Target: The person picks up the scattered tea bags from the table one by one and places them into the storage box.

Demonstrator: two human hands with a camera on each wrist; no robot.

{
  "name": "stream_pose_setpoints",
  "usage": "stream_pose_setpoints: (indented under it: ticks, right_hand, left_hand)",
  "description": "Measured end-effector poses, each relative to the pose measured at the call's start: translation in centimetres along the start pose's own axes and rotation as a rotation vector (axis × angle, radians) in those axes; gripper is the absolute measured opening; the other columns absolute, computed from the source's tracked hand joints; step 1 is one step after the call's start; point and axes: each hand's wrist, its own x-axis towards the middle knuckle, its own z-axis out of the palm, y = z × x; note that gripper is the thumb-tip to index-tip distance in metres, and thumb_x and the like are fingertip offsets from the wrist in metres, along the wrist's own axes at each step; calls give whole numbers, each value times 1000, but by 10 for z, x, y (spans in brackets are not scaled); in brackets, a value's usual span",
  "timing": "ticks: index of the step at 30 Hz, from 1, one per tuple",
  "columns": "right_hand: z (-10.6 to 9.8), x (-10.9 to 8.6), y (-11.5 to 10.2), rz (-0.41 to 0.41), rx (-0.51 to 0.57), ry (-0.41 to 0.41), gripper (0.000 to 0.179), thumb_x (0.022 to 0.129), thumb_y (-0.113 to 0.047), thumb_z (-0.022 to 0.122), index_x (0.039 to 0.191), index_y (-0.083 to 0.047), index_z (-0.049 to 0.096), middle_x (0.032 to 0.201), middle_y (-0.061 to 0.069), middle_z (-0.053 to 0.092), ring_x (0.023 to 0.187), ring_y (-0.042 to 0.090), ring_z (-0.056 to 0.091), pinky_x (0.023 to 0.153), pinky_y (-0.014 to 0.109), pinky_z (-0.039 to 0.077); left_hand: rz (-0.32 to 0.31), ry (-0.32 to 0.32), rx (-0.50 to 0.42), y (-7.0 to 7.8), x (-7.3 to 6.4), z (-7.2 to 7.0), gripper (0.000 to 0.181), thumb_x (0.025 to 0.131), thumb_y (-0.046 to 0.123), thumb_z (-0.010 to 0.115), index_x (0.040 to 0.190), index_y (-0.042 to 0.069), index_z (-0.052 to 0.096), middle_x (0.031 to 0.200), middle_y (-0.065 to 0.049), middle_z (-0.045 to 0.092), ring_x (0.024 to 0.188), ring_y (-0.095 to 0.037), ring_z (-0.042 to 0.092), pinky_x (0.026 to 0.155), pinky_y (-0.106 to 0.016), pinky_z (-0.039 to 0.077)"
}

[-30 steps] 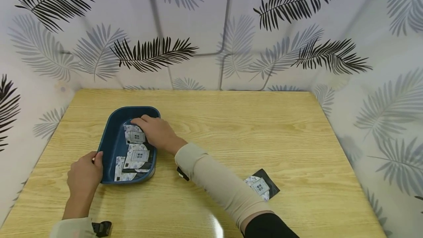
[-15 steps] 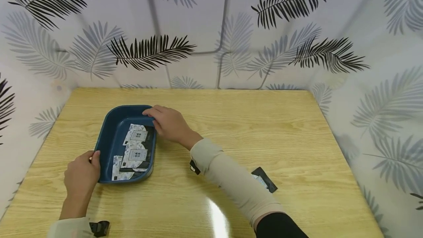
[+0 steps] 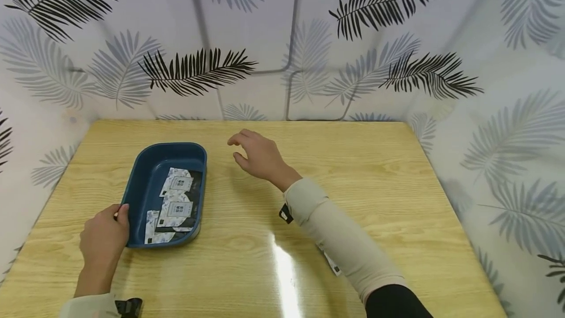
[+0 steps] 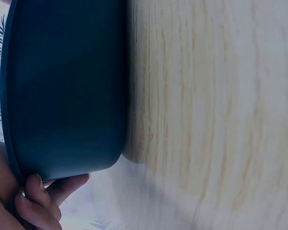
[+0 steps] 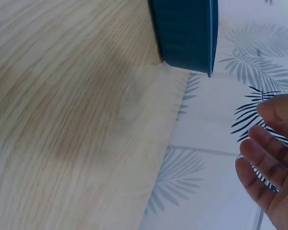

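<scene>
A dark blue plastic basin [image 3: 143, 185] stands on the left of the table, with several flat black-and-white sachets [image 3: 175, 208] lying in it. My left hand [image 3: 103, 234] grips the basin's near left rim between thumb and fingers; the left wrist view shows those fingers [image 4: 38, 206] curled at the rim. To the right of the basin, my right hand [image 3: 260, 156] hovers above the table, fingers loosely bent and holding nothing. In the right wrist view the same hand [image 5: 273, 163] is apart from the basin wall [image 5: 185, 33].
Another sachet [image 3: 332, 264] lies on the table at the right, mostly hidden under my right forearm. The wooden table [image 3: 353, 161] meets a leaf-patterned wall covering [image 3: 265, 28] along its back and right edges.
My right hand has come out of the basin, passed its right rim and moved right over the table. My right forearm now covers most of the loose sachet. The left hand keeps its grip.
</scene>
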Motion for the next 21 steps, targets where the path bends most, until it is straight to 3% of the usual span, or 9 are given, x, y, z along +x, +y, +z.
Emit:
stream_pose_setpoints:
  ticks: [3, 9, 21]
  right_hand:
    - [-7, -5, 3, 66, 26, -61, 25, 99, -24, 62, 123, -19, 66, 119, -2, 68, 102, 14, 67, 66, 29, 56]
    - [-11, -11, 7, 77, 60, -103, 24, 99, -24, 62, 122, -18, 67, 119, -1, 68, 105, 18, 68, 73, 33, 57]
    - [-12, -23, 12, 47, 65, -69, 21, 97, -21, 65, 116, -15, 69, 112, 3, 70, 102, 18, 68, 80, 35, 57]
  left_hand:
    - [2, 4, -2, -1, 0, 0, 41, 107, 26, 43, 123, -5, 62, 119, -39, 61, 102, -62, 60, 69, -67, 51]
    - [-10, -5, -4, -2, 0, 0, 41, 106, 26, 42, 124, -5, 62, 120, -40, 60, 101, -63, 59, 67, -67, 51]
    - [-3, -8, -15, 0, 0, -1, 41, 107, 25, 42, 125, -6, 61, 120, -40, 60, 102, -62, 60, 70, -68, 51]
